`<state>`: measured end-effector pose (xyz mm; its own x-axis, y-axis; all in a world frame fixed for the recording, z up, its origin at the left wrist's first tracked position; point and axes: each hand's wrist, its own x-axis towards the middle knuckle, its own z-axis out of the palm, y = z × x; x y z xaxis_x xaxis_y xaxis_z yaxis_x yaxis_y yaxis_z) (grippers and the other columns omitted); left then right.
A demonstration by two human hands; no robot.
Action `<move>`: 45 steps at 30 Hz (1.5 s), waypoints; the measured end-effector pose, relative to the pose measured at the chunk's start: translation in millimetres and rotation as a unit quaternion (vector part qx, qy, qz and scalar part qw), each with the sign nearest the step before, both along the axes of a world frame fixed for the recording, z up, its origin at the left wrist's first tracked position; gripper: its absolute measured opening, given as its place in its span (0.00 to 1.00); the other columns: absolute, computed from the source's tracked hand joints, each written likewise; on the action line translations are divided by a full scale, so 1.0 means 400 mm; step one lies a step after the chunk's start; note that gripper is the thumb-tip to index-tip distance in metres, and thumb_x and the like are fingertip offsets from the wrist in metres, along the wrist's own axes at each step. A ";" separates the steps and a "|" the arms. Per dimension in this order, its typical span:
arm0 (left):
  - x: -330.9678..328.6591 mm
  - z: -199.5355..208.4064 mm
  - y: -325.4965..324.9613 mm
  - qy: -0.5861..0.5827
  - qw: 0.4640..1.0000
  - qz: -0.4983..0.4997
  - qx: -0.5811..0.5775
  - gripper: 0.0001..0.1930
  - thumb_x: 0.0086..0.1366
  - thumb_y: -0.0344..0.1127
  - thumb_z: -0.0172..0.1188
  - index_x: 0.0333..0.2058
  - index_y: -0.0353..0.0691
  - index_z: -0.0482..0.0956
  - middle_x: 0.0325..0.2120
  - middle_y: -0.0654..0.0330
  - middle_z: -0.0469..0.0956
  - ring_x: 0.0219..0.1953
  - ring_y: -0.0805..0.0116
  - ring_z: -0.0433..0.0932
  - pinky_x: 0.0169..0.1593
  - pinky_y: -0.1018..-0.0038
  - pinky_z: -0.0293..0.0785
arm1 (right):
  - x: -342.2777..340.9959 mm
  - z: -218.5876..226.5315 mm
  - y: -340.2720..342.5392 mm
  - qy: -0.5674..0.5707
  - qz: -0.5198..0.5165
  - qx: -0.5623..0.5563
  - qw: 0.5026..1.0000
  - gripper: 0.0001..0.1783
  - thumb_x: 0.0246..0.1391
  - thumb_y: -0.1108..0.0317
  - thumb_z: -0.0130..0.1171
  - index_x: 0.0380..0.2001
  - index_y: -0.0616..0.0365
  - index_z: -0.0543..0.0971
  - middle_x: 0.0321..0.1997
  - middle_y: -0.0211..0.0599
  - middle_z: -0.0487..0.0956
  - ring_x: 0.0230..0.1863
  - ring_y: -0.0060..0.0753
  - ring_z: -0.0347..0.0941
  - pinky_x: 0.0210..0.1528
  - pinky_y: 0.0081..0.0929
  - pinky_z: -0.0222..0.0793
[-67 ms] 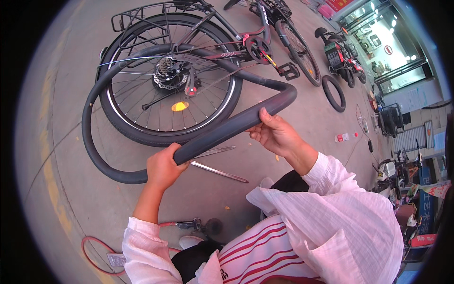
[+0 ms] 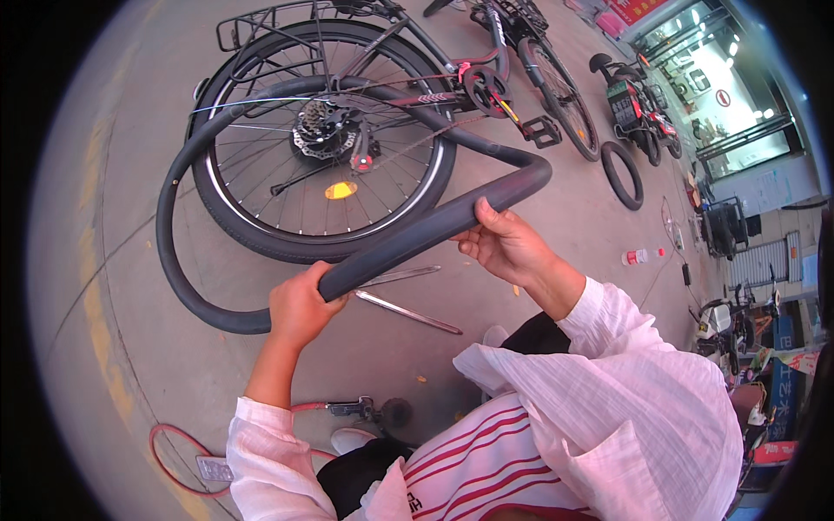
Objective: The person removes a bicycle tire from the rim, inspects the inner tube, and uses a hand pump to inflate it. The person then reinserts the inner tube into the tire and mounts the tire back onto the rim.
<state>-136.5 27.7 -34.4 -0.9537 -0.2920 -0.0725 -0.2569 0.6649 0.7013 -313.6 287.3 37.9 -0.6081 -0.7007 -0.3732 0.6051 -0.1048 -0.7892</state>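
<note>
A plump black inner tube [image 2: 408, 243] stretches between my hands, its long loop passing in front of the bicycle's rear wheel [image 2: 327, 233]. My left hand [image 2: 302, 306] is wrapped round the tube at its near left part. Farther right, my right hand [image 2: 511, 245] pinches the tube, thumb on top and fingertips partly hidden behind it. Beyond the tube, the bicycle [image 2: 486, 78] shows a rear rack [image 2: 274, 43], a sprocket cluster and a disc rotor at the wheel's hub. Metal tire levers [image 2: 413, 313] lie on the ground just below the tube.
A red air hose [image 2: 159, 443] with an inflator gun [image 2: 349, 406] lies at lower left, near a phone-like flat object [image 2: 215, 469]. At right are a loose tire [image 2: 622, 176], a plastic bottle [image 2: 636, 257] and a parked electric bike [image 2: 627, 104]. A lit shopfront [image 2: 725, 95] stands behind.
The bicycle and ground have shifted slightly rightward in the picture. Both hands keep the same hold on the inner tube.
</note>
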 end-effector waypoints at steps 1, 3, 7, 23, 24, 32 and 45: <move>0.004 0.005 -0.006 -0.003 1.000 0.002 -0.001 0.19 0.49 0.45 0.72 0.38 0.48 0.80 0.27 0.55 0.81 0.33 0.50 0.80 0.35 0.63 0.74 | -0.001 -0.002 -0.007 -0.003 0.001 0.001 1.000 0.21 0.62 0.49 0.55 0.45 0.54 0.77 0.43 0.33 0.81 0.45 0.30 0.77 0.43 0.24 0.71; 0.013 0.013 -0.014 -0.008 1.000 0.004 -0.003 0.19 0.49 0.45 0.72 0.39 0.48 0.80 0.27 0.55 0.81 0.33 0.51 0.81 0.35 0.63 0.74 | 0.001 -0.007 -0.014 -0.009 0.001 0.005 1.000 0.21 0.62 0.48 0.55 0.45 0.54 0.77 0.44 0.34 0.81 0.45 0.30 0.77 0.43 0.24 0.71; 0.016 0.021 -0.021 -0.004 1.000 -0.001 -0.001 0.20 0.49 0.45 0.72 0.40 0.47 0.81 0.28 0.55 0.81 0.33 0.50 0.81 0.35 0.63 0.74 | 0.005 0.002 -0.017 -0.035 0.002 0.001 0.999 0.21 0.61 0.48 0.56 0.45 0.54 0.77 0.43 0.34 0.81 0.46 0.29 0.77 0.44 0.23 0.70; -0.025 0.049 0.054 -0.020 0.999 0.004 -0.039 0.17 0.50 0.44 0.71 0.38 0.47 0.80 0.27 0.55 0.81 0.33 0.51 0.81 0.35 0.63 0.74 | 0.057 -0.001 0.016 -0.060 -0.019 0.032 0.997 0.18 0.61 0.54 0.58 0.46 0.56 0.77 0.46 0.37 0.81 0.48 0.31 0.78 0.49 0.25 0.76; -0.025 0.051 0.054 -0.016 0.999 0.005 -0.036 0.17 0.49 0.44 0.71 0.38 0.47 0.80 0.27 0.55 0.81 0.32 0.51 0.81 0.35 0.63 0.74 | 0.054 0.000 0.018 -0.056 -0.013 0.027 0.998 0.18 0.62 0.55 0.57 0.46 0.57 0.77 0.47 0.37 0.81 0.48 0.31 0.78 0.48 0.25 0.76; -0.027 0.060 0.061 0.016 0.999 0.003 -0.038 0.16 0.49 0.44 0.71 0.36 0.47 0.80 0.25 0.56 0.81 0.30 0.51 0.80 0.33 0.63 0.74 | 0.052 0.001 0.027 -0.060 -0.005 0.012 0.998 0.20 0.63 0.53 0.55 0.48 0.58 0.76 0.47 0.39 0.81 0.49 0.32 0.79 0.48 0.25 0.77; -0.025 0.066 0.069 0.034 0.998 0.004 -0.058 0.15 0.50 0.45 0.70 0.34 0.48 0.80 0.24 0.56 0.81 0.29 0.51 0.80 0.32 0.61 0.74 | 0.062 0.020 0.030 -0.082 -0.038 0.018 0.996 0.24 0.63 0.49 0.53 0.48 0.60 0.75 0.47 0.46 0.80 0.50 0.37 0.78 0.48 0.28 0.77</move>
